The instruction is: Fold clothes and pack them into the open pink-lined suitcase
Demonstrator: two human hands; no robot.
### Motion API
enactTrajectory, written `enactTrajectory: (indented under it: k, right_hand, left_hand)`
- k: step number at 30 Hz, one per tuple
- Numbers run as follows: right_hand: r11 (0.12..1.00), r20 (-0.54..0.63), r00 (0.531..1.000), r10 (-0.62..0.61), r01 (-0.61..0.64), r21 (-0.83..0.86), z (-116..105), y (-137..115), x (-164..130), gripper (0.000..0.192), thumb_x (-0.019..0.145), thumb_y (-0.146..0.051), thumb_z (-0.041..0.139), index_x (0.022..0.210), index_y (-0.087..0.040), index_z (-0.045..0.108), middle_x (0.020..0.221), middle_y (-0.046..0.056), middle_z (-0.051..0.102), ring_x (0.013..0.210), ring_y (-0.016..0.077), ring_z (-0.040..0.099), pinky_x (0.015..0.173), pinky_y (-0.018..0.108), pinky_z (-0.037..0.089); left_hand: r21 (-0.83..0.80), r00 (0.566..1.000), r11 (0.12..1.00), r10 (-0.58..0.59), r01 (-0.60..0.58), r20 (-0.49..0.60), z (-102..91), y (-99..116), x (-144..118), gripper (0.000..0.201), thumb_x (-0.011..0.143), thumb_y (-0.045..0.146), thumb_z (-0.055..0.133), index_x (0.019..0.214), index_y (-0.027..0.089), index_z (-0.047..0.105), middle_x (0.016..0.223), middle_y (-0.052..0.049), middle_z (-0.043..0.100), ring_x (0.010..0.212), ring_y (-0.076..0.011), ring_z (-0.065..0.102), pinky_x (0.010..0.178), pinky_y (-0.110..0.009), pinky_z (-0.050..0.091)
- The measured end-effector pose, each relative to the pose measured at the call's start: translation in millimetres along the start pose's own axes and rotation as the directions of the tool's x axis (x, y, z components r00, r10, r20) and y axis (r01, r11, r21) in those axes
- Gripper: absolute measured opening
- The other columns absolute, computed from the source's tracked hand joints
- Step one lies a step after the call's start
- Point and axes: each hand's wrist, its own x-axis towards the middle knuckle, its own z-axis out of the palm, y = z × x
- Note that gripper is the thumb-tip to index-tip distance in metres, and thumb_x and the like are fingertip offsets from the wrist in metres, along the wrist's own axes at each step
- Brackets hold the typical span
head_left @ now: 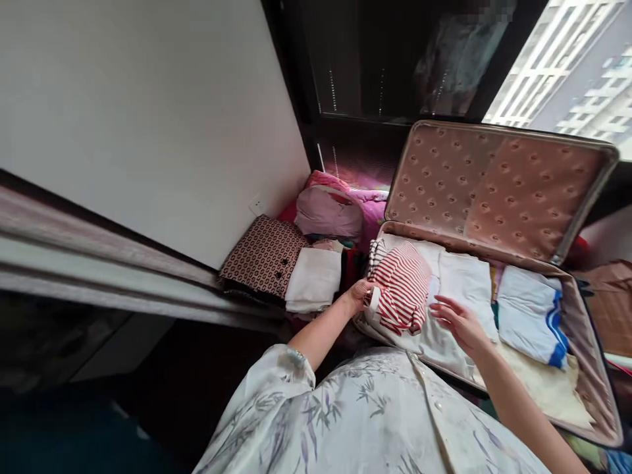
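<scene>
Your left hand (361,295)'s pinching the edge of those red-striped clothes (402,283), over the left end of your open suitcase (494,181). Your right hand (460,322)'s just beside them, fingers loosely spread.

My left forearm (323,332) reached forward and inward in front of my body, bare down to the wrist. At its end my left hand (361,296) was curled into a grip — its fingers bent round and partly hidden from me. My right forearm (521,398), bare too, slanted forward and leftward from my right side, the wrist (481,349) roughly in line with it. My right hand (459,326) was loose — fingers (447,312) stretched out and slightly parted, tips pointing toward my left hand, the two near each other but apart.
</scene>
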Motion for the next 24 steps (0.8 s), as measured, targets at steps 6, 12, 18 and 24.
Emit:
enactTrajectory:
  k: [6, 12, 18, 24]
  right_hand:
    - [0.991, -0.065, 0.997, 0.041, -0.032, 0.128, -6, -10, -15, 0.061, 0.061, -0.048, 0.093, 0.113, -0.022, 0.072, 0.099, 0.008, 0.079, 0.08, 0.0169, 0.073, 0.068, 0.023, 0.058]
    - [0.991, -0.034, 0.994, 0.101, -0.098, 0.089, 17, 8, -11, 0.061, 0.056, -0.05, 0.094, 0.105, -0.021, 0.074, 0.094, 0.008, 0.079, 0.078, 0.018, 0.073, 0.066, 0.025, 0.057]
    - [0.986, -0.054, 0.987, 0.15, -0.153, -0.067, 17, 38, 6, 0.061, 0.054, -0.05, 0.089, 0.104, -0.02, 0.071, 0.089, 0.01, 0.079, 0.076, 0.0204, 0.072, 0.067, 0.029, 0.054]
    - [0.971, -0.104, 0.986, 0.132, -0.15, -0.184, 10, 51, 17, 0.054, 0.056, -0.046, 0.082, 0.101, -0.019, 0.071, 0.082, 0.007, 0.076, 0.075, 0.021, 0.071, 0.069, 0.031, 0.052]
  left_hand:
    - [-0.007, 0.953, 0.956, 0.294, -0.295, 0.071, -77.9, 68, -59, 0.04, 0.069, 0.019, 0.072, 0.108, 0.011, 0.072, 0.092, -0.012, 0.079, 0.096, -0.0318, 0.075, 0.089, -0.042, 0.056]
    - [0.162, 0.889, 0.944, 0.326, -0.288, -0.321, -207.0, 79, -96, 0.028, 0.073, 0.019, 0.067, 0.101, 0.014, 0.071, 0.089, -0.009, 0.078, 0.1, -0.0307, 0.073, 0.09, -0.042, 0.055]
    - [0.229, 0.786, 0.966, 0.234, -0.121, -0.572, -258.8, 23, -95, 0.036, 0.07, 0.016, 0.076, 0.105, 0.017, 0.066, 0.077, -0.002, 0.074, 0.078, -0.0225, 0.073, 0.077, -0.035, 0.058]
    - [0.492, 0.454, 0.867, 0.41, 0.075, -0.791, -263.4, 6, -89, 0.054, 0.081, 0.024, 0.074, 0.132, 0.017, 0.055, 0.124, -0.017, 0.069, 0.122, -0.0323, 0.064, 0.1, -0.048, 0.053]
